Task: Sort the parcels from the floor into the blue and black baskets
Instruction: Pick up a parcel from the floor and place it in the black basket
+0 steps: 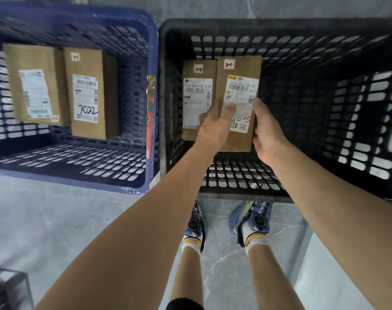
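We see both grips down inside the black basket (280, 26) at the right of the frame, closed on the parcel marked 2-1 (240, 69) from either side. The left grip (215, 127) takes its left edge: the thumb (229, 108) lies flat across the white shipping label, and the fingers dip into the seam between this parcel and the parcel marked 2-2 (197, 70) just beside it. The right grip (267, 134) clasps the right edge, with its thumb stretched up along the side of the label and its fingers tucked round the lower right corner. Neither grip is wide; each is narrowed onto the cardboard.

Both forearms are bare and reach up from the bottom of the frame, converging toward the basket's middle. The wrists are nearly straight and the backs of the hands face us.

The held parcel lies label up in the left half of the black basket. We cannot tell whether it rests on the bottom.

In the blue basket (153, 63), at the upper left, two more parcels (87, 63) lie label up, side by side. Both baskets stand on the grey floor (56, 220), and two blue shoes (253, 220) stand just below the black basket.
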Action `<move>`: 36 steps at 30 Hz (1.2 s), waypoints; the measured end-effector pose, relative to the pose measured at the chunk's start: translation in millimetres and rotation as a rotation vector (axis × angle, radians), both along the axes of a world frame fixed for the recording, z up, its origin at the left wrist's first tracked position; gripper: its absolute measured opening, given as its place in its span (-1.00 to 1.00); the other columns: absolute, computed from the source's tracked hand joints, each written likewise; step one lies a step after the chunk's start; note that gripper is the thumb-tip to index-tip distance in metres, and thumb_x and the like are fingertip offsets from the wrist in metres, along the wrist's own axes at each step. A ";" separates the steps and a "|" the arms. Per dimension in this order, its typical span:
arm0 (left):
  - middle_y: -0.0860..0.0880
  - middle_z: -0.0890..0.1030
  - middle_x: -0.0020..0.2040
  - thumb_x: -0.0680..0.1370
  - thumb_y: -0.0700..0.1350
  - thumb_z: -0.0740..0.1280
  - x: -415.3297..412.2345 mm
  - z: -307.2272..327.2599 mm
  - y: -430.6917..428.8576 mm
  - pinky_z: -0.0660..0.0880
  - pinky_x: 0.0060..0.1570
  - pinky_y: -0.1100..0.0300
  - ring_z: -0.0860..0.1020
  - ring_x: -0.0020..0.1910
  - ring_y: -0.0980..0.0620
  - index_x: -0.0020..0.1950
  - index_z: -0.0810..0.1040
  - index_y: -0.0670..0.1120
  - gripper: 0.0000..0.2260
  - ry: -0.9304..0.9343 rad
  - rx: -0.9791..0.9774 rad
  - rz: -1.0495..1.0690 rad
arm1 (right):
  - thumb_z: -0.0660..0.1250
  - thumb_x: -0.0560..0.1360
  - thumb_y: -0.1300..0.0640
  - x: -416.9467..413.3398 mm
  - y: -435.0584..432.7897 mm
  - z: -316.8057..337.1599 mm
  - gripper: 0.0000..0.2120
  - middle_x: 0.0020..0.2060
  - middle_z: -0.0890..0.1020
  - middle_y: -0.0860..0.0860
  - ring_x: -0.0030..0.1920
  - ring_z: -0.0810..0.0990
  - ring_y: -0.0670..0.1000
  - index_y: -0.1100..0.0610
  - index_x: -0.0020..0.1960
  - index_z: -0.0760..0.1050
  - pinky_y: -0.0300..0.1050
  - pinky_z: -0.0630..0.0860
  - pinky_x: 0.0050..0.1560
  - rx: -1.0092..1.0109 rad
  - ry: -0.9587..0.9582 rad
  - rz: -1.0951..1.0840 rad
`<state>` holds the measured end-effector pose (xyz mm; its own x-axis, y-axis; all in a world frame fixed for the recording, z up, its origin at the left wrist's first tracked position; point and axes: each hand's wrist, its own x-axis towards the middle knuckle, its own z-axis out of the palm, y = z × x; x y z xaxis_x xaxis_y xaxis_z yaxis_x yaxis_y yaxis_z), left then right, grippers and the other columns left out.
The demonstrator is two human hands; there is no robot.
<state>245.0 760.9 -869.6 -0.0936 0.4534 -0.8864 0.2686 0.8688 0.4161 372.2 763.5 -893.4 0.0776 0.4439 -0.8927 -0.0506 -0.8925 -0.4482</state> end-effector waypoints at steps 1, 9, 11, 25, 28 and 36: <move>-0.06 0.22 0.56 0.65 0.29 0.14 0.5 -1.5 -0.9 0.33 0.40 -0.07 0.27 0.53 -0.19 0.63 0.18 0.23 -0.45 0.006 0.012 -0.008 | 0.08 0.75 -0.16 0.0 -2.3 -2.4 -0.65 0.14 0.72 -0.13 0.08 0.70 -0.14 -0.14 0.44 0.49 -0.19 0.60 -0.11 0.008 0.009 -0.001; -0.10 0.26 0.60 0.72 0.19 0.01 3.9 -5.7 -2.0 0.14 0.56 -0.15 0.22 0.57 -0.17 0.67 0.18 0.12 -0.49 0.052 0.023 -0.086 | 0.06 0.72 -0.25 2.6 -9.0 -13.4 -0.57 0.29 0.67 -0.09 0.30 0.63 -0.02 -0.22 0.53 0.37 0.19 0.51 0.40 0.026 0.052 0.034; -0.13 0.35 0.55 0.73 0.18 -0.01 1.8 -8.7 -1.6 0.19 0.52 -0.12 0.28 0.53 -0.18 0.64 0.26 0.11 -0.52 0.065 0.007 -0.102 | 0.06 0.72 -0.25 1.7 -6.2 -12.0 -0.57 0.28 0.67 -0.07 0.27 0.64 -0.02 -0.19 0.54 0.36 0.13 0.55 0.33 0.013 0.046 0.034; -0.04 0.21 0.64 0.66 0.35 0.02 11.0 140.1 26.1 0.19 0.52 -0.17 0.22 0.59 -0.12 0.63 0.25 0.11 -0.40 -0.007 0.076 0.043 | 0.09 0.67 -0.35 16.9 24.4 129.6 -0.34 0.66 0.24 -0.09 0.65 0.17 -0.02 -0.08 0.67 0.20 0.07 0.05 0.62 0.050 0.065 -0.021; -0.01 0.27 0.64 0.46 0.56 0.07 15.6 214.3 38.0 0.17 0.55 -0.24 0.24 0.61 -0.09 0.60 0.30 0.18 -0.20 -0.055 0.120 0.115 | 0.05 0.70 -0.29 23.0 36.0 201.1 -0.39 0.65 0.24 -0.12 0.65 0.16 -0.09 -0.07 0.67 0.19 0.05 0.03 0.67 0.182 0.099 -0.050; 0.09 0.35 0.59 0.37 0.60 0.14 32.0 426.2 85.5 0.21 0.57 -0.16 0.30 0.57 0.03 0.59 0.33 0.19 -0.13 -0.167 0.346 0.138 | 0.01 0.69 -0.30 48.5 72.2 407.5 -0.41 0.65 0.23 -0.18 0.62 0.20 -0.15 -0.14 0.67 0.16 0.01 0.08 0.65 0.482 0.088 -0.110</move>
<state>277.0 846.4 -443.5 -0.0421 0.7209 -0.6917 0.0630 0.6929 0.7183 420.8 835.6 -485.8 0.0806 0.8011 -0.5931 -0.1893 -0.5719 -0.7982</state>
